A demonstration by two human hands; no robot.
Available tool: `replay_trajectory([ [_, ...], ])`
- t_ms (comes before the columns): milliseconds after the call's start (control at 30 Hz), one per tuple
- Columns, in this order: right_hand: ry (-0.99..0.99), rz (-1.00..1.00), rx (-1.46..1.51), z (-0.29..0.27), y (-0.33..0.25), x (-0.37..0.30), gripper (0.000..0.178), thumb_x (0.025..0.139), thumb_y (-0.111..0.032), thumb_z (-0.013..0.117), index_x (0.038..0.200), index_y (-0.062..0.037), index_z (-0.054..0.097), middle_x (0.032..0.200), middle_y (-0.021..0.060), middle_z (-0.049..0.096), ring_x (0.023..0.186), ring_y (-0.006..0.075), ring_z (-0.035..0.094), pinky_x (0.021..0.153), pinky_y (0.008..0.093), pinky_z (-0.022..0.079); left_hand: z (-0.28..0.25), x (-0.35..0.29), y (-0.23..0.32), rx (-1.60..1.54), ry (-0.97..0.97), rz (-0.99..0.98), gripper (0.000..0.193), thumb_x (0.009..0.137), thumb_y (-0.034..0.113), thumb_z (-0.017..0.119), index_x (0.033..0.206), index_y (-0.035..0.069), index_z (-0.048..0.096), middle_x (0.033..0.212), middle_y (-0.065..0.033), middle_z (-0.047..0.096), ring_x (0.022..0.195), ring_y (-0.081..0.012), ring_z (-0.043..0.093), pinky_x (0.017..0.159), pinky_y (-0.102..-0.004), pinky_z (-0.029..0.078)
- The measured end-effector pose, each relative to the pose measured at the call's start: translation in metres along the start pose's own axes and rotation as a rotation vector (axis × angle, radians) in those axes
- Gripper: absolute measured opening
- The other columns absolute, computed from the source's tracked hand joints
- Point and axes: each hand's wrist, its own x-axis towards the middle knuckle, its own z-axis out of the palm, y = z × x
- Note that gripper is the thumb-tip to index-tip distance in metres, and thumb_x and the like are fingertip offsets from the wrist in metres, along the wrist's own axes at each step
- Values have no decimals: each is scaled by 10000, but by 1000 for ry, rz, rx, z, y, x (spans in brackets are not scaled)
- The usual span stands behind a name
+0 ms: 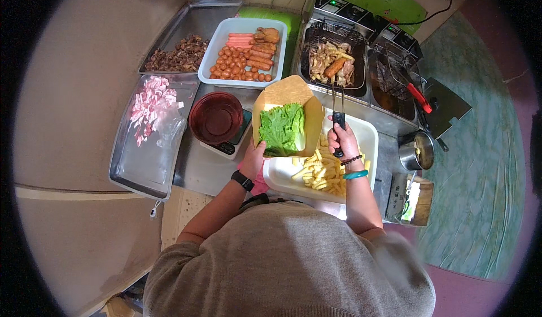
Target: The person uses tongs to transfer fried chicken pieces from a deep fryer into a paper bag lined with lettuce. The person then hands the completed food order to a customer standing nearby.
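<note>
My left hand (pixel 253 160) grips the near left edge of an open brown paper takeaway box (pixel 289 88). A green lettuce leaf (pixel 282 126) lines the box. My right hand (pixel 345 141) is closed around the black handle of a wire fryer basket (pixel 339 119). The basket sits in the left well of the fryer (pixel 305 79) and holds cooked meat pieces (pixel 323 59) and a sausage (pixel 335 67). Below my right hand, a white tub (pixel 370 139) holds pale fries (pixel 323 176), and the box hangs partly over it.
A red-brown bowl (pixel 216 117) rests on a scale (pixel 228 148). Behind it stands a light blue tub (pixel 210 46) of sausages and meatballs. Metal trays at left hold raw sliced meat (pixel 153 109) and browned meat (pixel 179 54). A second basket (pixel 392 68) and a metal pot (pixel 416 151) are at right.
</note>
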Motion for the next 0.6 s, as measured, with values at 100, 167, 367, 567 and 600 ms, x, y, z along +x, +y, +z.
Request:
replay_trajectory([
  [100, 16, -11, -8, 1, 2, -1, 257, 905, -183, 417, 1147, -98, 422, 581, -2, 413, 389, 77, 348, 347, 234, 344, 4, -3, 8, 80, 8, -1, 385, 878, 124, 410, 1243, 24, 340, 1152, -103, 457, 997, -189, 483, 787, -314, 465],
  [167, 21, -1, -3, 7, 2, -1, 254, 906, -179, 413, 1146, -96, 421, 580, -2, 411, 389, 77, 349, 347, 236, 346, -14, 7, -11, 183, 23, 56, 370, 872, 117, 418, 1221, 5, 369, 1142, -107, 478, 994, -180, 482, 836, -292, 413],
  [367, 43, -4, -5, 6, 0, -2, 241, 909, -175, 401, 1135, -94, 423, 577, -1, 405, 388, 77, 350, 346, 239, 350, 0, 3, 0, 311, 46, 134, 363, 865, 110, 419, 1205, -12, 384, 1131, -111, 494, 1005, -176, 472, 873, -281, 364],
  [567, 60, 6, -16, 13, -2, -4, 232, 908, -170, 399, 1125, -94, 427, 574, -3, 400, 389, 73, 351, 346, 238, 352, -11, 8, -14, 91, -31, 35, 354, 884, 110, 365, 1232, 50, 334, 1170, -99, 414, 1046, -235, 459, 822, -411, 470],
  [600, 55, 3, -10, 12, -2, -4, 232, 907, -170, 399, 1125, -94, 427, 574, -3, 399, 389, 72, 350, 346, 236, 351, -13, 9, -14, 134, -46, 60, 358, 884, 110, 363, 1236, 53, 327, 1173, -100, 411, 1045, -239, 460, 818, -416, 472],
])
